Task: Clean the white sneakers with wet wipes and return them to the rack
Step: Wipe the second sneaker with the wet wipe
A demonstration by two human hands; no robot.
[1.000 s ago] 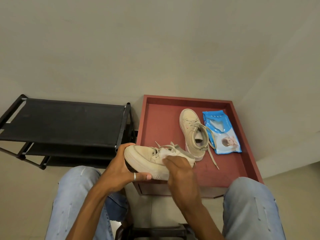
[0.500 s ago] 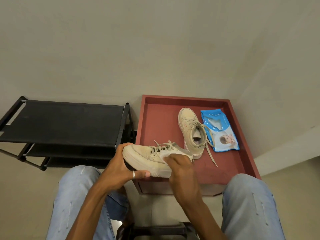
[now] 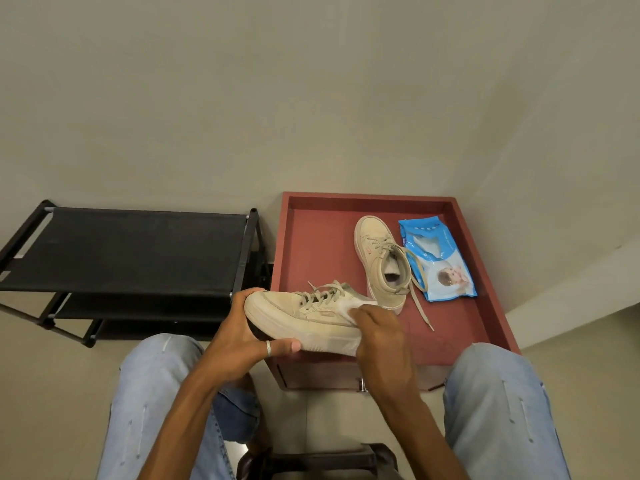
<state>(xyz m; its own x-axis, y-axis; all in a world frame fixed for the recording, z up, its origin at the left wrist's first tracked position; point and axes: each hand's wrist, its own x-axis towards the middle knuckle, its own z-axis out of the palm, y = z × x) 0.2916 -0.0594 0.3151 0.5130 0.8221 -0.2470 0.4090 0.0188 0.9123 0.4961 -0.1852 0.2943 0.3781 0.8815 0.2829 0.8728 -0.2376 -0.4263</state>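
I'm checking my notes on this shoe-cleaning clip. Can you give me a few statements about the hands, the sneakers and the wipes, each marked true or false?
1. The left hand holds the held sneaker at its toe end. True.
2. The right hand holds nothing. False: it presses a wipe against the side of the held sneaker.
3. The second sneaker sits on the rack. False: it lies on the red table.
4. The pack of wipes lies just right of the second sneaker. True.
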